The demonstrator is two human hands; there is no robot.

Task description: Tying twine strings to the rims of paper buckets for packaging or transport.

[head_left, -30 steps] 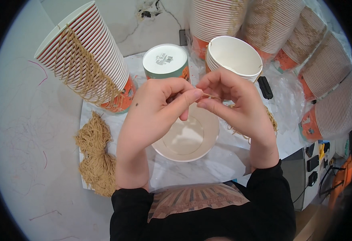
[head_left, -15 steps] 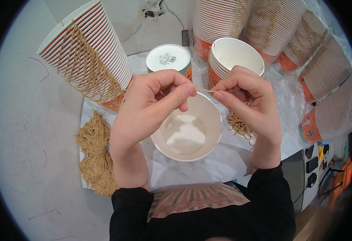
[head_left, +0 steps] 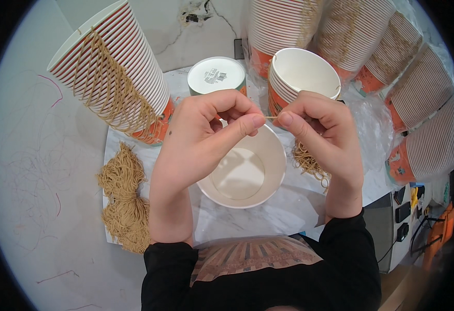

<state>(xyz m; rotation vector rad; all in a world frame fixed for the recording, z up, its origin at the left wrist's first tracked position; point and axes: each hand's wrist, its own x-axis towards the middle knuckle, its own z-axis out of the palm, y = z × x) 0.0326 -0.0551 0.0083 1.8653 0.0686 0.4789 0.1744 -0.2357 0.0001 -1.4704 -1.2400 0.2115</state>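
Observation:
Between my two hands runs a short tan cord [head_left: 271, 117], pinched at both ends. My left hand [head_left: 214, 127] grips it between thumb and forefinger, and my right hand [head_left: 317, 122] does the same close by. Below them a white paper bucket [head_left: 245, 201] stands upright with its mouth facing up; my left hand hides part of its far rim. A bundle of tan cords [head_left: 126, 199], tied at its middle, lies left of my left forearm. Beside my right wrist lies a small heap of loose cords [head_left: 310, 160], partly covered by that hand.
At the far left leans a tall stack of paper buckets [head_left: 115, 67] with cords hanging down its side. An upside-down bucket [head_left: 216, 75] and a short bucket stack [head_left: 307, 67] stand beyond my hands. Several plastic-wrapped bucket stacks [head_left: 354, 31] line the right side.
My left hand has shifted slightly right, toward my right hand. The visible stretch of cord between the fingertips is shorter.

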